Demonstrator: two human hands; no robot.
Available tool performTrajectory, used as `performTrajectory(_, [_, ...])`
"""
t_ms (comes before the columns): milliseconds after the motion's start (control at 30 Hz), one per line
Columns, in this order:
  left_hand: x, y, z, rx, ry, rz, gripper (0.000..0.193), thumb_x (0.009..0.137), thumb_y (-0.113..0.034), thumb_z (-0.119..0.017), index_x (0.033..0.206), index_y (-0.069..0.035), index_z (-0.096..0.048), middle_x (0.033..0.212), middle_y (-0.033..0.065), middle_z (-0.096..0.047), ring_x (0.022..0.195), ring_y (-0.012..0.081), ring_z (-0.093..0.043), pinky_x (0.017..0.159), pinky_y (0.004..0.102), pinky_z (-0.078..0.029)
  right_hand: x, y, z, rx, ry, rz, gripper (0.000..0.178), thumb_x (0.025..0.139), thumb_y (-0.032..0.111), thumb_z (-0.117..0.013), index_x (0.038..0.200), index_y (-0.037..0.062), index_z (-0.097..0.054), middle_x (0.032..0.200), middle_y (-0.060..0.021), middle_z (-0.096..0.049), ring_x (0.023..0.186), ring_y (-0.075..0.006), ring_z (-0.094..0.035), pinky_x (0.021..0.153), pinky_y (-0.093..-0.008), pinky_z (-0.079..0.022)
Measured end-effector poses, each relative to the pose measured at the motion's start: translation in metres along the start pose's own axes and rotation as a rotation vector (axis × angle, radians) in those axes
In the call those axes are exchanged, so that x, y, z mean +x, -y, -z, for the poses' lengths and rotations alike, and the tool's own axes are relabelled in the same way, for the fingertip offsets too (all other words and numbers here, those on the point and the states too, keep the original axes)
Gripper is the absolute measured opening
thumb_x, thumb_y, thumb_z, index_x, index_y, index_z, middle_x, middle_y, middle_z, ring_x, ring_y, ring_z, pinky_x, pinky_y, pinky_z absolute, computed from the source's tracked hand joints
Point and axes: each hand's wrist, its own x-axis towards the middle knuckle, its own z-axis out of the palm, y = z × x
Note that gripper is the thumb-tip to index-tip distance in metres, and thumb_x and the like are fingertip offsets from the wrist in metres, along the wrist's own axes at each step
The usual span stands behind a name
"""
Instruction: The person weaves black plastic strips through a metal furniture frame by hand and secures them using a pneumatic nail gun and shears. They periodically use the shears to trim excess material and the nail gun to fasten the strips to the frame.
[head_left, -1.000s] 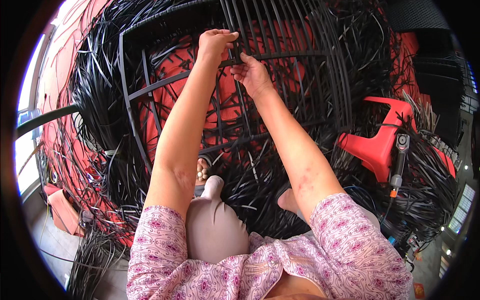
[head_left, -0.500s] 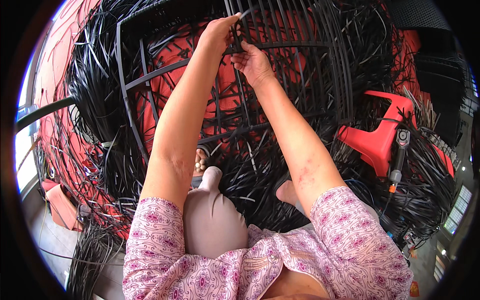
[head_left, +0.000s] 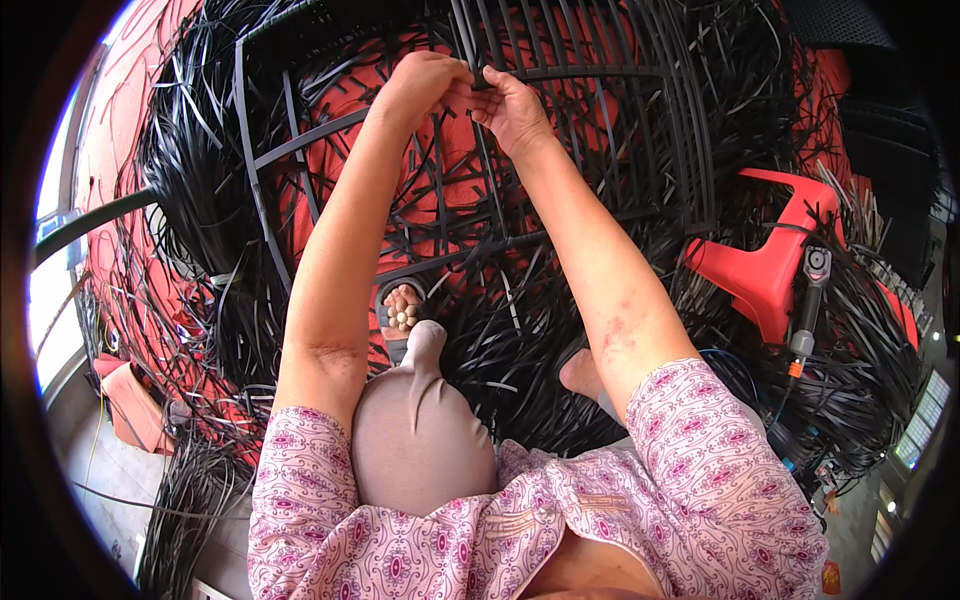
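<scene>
Hands (head_left: 515, 112) touch a slim-barred black frame (head_left: 310, 139); glossy ribbon-like strips (head_left: 195, 130) nearby.

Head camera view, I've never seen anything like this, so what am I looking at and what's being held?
There's no machine: these are a person's bare arms, seen from above by a fisheye camera worn on the head, which bends straight edges. The left hand and right hand meet at the bars of a black frame; exactly what they hold is unclear. Loose black strips lie around it over a red surface. To the right are a red plastic piece and a handheld tool.
</scene>
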Motion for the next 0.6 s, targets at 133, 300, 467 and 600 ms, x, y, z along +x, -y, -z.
performTrajectory(133, [0.010,0.000,0.002,0.143,-0.246,-0.344,0.031,0.080,-0.027,-0.069,0.093,0.001,-0.071,0.080,0.0108,-0.070,0.077,0.0222,-0.069,0.070,0.0345,-0.053,0.002,-0.001,0.001,0.000,-0.001,-0.006,0.025,0.088,0.030,-0.070,0.087,0.0051,-0.064,0.079,-0.0083,-0.068,0.073,-0.0210,-0.068,0.061,-0.0296,-0.053])
performTrajectory(300, [0.049,-0.003,0.005,0.207,-0.380,-0.219,0.048,0.075,-0.040,-0.076,0.101,0.000,-0.072,0.095,0.0175,-0.071,0.088,0.0262,-0.070,0.080,0.0388,-0.054,0.002,-0.001,-0.002,-0.001,-0.006,-0.030,0.025,0.088,0.029,-0.070,0.087,0.0050,-0.064,0.078,-0.0089,-0.067,0.072,-0.0209,-0.067,0.061,-0.0299,-0.052])
performTrajectory(467, [0.033,-0.030,-0.010,0.146,-0.283,-0.329,0.051,0.080,-0.044,-0.076,0.108,-0.002,-0.070,0.077,0.0050,-0.069,0.055,0.0099,-0.059,0.045,0.0275,-0.046,0.002,-0.001,0.003,0.007,-0.017,0.023,0.024,0.087,0.029,-0.070,0.086,0.0053,-0.064,0.076,-0.0077,-0.067,0.068,-0.0194,-0.067,0.058,-0.0277,-0.051])
performTrajectory(600, [0.054,-0.007,-0.014,0.001,-0.274,-0.487,0.028,0.086,-0.028,-0.072,0.101,-0.004,-0.073,0.073,0.0033,-0.068,0.057,0.0071,-0.059,0.048,0.0240,-0.045,-0.002,-0.001,-0.007,-0.009,-0.021,-0.018,0.025,0.087,0.028,-0.069,0.090,0.0043,-0.063,0.077,-0.0080,-0.066,0.068,-0.0195,-0.067,0.059,-0.0281,-0.052])
